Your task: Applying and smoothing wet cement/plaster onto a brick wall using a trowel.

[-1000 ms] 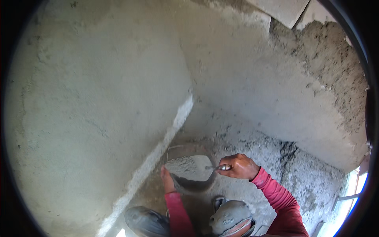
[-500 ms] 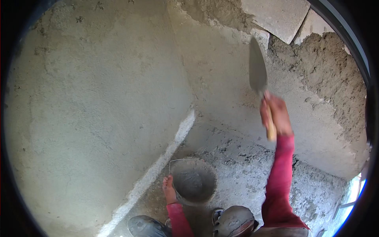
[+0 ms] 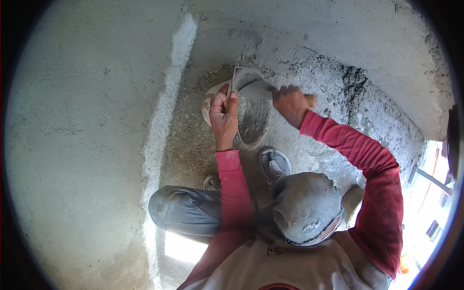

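Observation:
My left hand (image 3: 224,118) is closed on the thin wire handle of a bucket (image 3: 208,107), at its left side. The bucket is tilted, showing its pale outer wall and its mouth. Wet grey mortar (image 3: 254,118) lies inside. From the right, my right hand (image 3: 290,104) grips the wooden handle of a pointed trowel (image 3: 257,90). Its grey blade points left across the upper part of the bucket's mouth. Whether the blade touches the mortar, I cannot tell.
A grey plastered wall (image 3: 92,121) rises on the left, with a whitish strip (image 3: 162,116) along its foot. Rough mortar debris (image 3: 328,79) lies on the floor to the right. My bent knees, one grey-smeared (image 3: 307,205), and a shoe (image 3: 274,164) are close below the bucket.
My right hand has brought the trowel down from the upper wall to the bucket, its blade turning from upward to leftward. My left hand has tilted the bucket. The view has shifted downward.

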Demonstrator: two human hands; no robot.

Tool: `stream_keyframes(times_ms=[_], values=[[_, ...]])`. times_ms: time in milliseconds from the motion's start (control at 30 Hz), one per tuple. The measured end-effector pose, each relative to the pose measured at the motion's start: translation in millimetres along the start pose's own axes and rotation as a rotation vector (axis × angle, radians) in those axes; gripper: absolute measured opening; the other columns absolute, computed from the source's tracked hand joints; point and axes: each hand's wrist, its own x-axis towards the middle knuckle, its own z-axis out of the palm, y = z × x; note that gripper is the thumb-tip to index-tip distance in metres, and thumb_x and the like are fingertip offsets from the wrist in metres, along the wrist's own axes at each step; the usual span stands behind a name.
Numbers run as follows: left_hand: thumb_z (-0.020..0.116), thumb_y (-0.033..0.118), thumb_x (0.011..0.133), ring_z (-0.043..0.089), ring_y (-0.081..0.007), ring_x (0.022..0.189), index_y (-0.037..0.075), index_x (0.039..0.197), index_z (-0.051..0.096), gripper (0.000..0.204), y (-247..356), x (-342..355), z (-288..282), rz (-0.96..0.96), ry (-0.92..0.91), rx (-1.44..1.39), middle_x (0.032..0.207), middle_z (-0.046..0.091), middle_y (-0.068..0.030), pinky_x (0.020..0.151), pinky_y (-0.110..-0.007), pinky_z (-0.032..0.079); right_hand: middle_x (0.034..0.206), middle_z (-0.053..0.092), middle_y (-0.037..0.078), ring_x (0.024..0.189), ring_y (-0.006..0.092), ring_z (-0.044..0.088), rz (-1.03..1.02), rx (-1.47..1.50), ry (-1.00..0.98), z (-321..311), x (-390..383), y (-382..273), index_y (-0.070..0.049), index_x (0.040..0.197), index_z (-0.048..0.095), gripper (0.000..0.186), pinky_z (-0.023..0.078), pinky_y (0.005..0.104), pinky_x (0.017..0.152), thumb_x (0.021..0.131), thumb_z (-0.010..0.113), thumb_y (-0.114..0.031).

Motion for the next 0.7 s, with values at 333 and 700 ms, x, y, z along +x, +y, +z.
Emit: stream_keyframes(times_ms=[333,700], values=[[0.067,0.027,0.097,0.037,-0.0022,0.072,0.012,0.077,0.045,0.033,-15.8,-4.8,-52.6,0.008,0.135,-0.162,0.076,0.043,0.0086,0.065,-0.022,0.030,0.084,0.070,0.018,0.082,0.0384,0.069,-0.012,0.894,-0.138,22.1,-44.3,-37.4,-0.010,0.113,0.066,0.032,0.056,0.0497,0.074,0.092,0.062,-0.034],[0.065,0.023,0.096,0.061,-0.0193,0.105,0.005,0.121,0.057,0.032,75.1,-20.1,-77.4,-0.031,0.570,-0.655,0.116,0.064,-0.0088,0.093,-0.036,0.050,0.069,0.064,0.010,0.063,0.0277,0.065,-0.460,0.958,0.192,-136.8,-10.6,93.1,-0.007,0.091,0.068,0.023,0.053,0.0389,0.060,0.086,0.074,-0.028]])
